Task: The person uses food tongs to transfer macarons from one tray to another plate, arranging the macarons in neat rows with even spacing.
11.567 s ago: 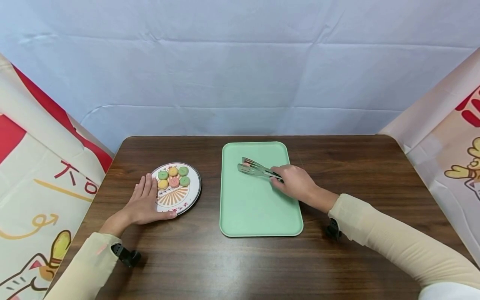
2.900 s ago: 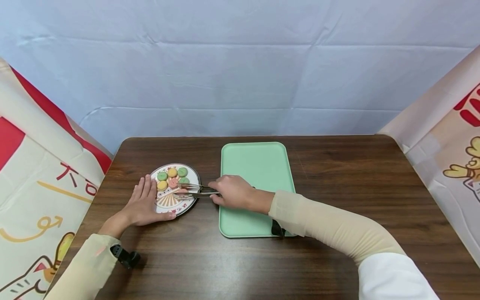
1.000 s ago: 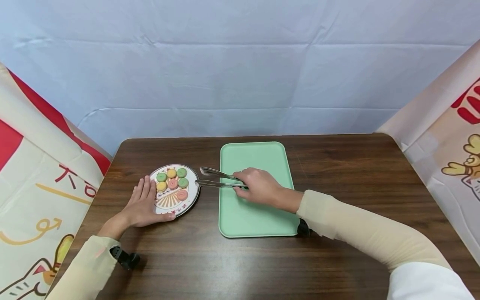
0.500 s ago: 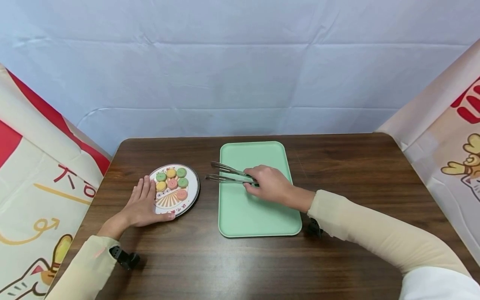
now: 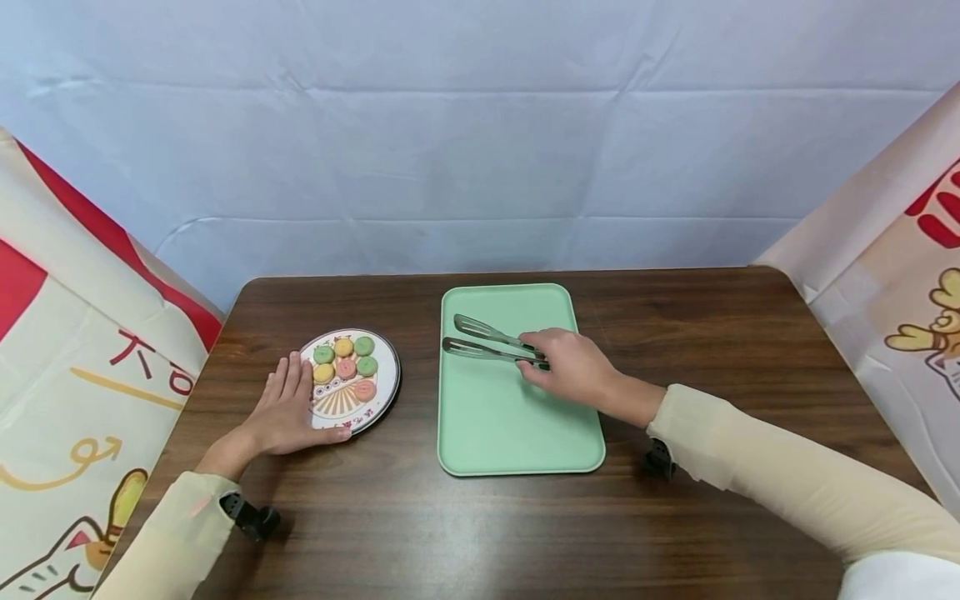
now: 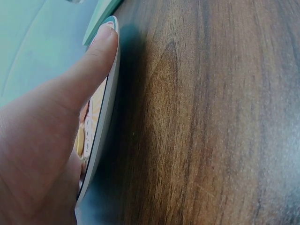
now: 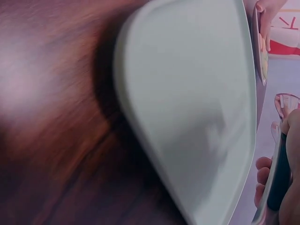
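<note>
My left hand [image 5: 281, 421] rests on the left rim of a round white plate [image 5: 387, 387], fingers straight. In the left wrist view its thumb [image 6: 91, 63] lies along the plate's rim [image 6: 105, 110]. Several small round green, yellow and pink cookies sit on the plate, among them a lone pink cookie [image 5: 364, 390] nearest the printed fan pattern. My right hand [image 5: 576, 368] grips the dark handles of slotted metal tongs [image 5: 513, 340] over the light green tray [image 5: 517, 433]. The tongs' arms stand spread, tips pointing left, with nothing between them.
The brown wooden table [image 5: 465, 533] carries plate and tray side by side, with a gap of bare wood between them. A pale cloth [image 5: 480, 167] hangs behind the table's far edge. Printed cloths [image 5: 97, 358] hang at both sides.
A pink cookie, earlier in the tongs over the tray, now lies on the plate. My right hand has drawn the tongs back rightward from the plate to above the tray. The left hand has stayed put.
</note>
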Demonstrator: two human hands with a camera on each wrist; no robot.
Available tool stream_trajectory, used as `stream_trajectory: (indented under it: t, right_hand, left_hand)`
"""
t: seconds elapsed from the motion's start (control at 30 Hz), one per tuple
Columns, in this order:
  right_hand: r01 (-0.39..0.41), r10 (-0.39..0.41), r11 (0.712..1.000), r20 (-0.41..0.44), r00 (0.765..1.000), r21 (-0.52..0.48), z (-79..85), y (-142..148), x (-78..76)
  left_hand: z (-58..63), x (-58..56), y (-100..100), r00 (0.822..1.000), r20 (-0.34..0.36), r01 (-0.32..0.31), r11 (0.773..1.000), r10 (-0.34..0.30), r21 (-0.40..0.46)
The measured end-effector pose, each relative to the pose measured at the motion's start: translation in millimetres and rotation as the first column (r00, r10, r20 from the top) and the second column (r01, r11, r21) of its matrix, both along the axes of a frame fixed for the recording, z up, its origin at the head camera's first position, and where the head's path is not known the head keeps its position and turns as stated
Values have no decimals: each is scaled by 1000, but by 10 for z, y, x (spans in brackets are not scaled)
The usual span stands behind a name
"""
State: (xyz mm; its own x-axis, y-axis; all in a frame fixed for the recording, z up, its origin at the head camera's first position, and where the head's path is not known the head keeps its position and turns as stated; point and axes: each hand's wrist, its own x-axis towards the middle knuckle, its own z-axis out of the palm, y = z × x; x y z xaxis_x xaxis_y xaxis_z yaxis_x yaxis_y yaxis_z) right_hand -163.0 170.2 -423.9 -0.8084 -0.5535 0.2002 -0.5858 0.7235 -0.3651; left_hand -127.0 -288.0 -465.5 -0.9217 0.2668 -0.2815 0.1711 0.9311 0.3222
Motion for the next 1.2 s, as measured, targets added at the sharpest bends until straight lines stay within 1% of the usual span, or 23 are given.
stream_trajectory:
  t: [0.27, 0.33, 0.5, 0.6, 0.77, 0.83, 1.03, 1.2]
  right_hand:
    - [27, -28, 999, -6, 1000, -17, -24, 196, 11]
    - [35, -36, 999, -6, 999, -22, -30, 243, 23]
    - [68, -69, 997, -15, 998, -31, -53, 370, 49]
    - [90, -90, 995, -22, 996, -32, -58, 450, 62]
    - [139, -139, 990, -6, 990, -35, -64, 606, 92]
    - [156, -157, 987, -2, 988, -35, -71, 674, 106]
    - [198, -198, 980, 5, 980, -34, -79, 863, 153]
    - [237, -237, 971, -2, 972, -29, -80, 1013, 190]
  left_hand:
    - [13, 12, 7, 1000, -5, -7, 1000, 7, 1]
    - [40, 25, 23, 1000, -10, -8, 1000, 8, 9]
    - [121, 48, 81, 1000, -7, -5, 1000, 5, -3]
    - [143, 52, 95, 1000, -3, -6, 1000, 6, -12]
    - [83, 51, 56, 1000, -30, -4, 999, 5, 48]
    - [35, 42, 35, 999, -41, -3, 998, 5, 58]
    - [-47, -1, -3, 999, -36, -6, 1000, 7, 24]
    - [-37, -13, -2, 1000, -15, -9, 1000, 9, 11]
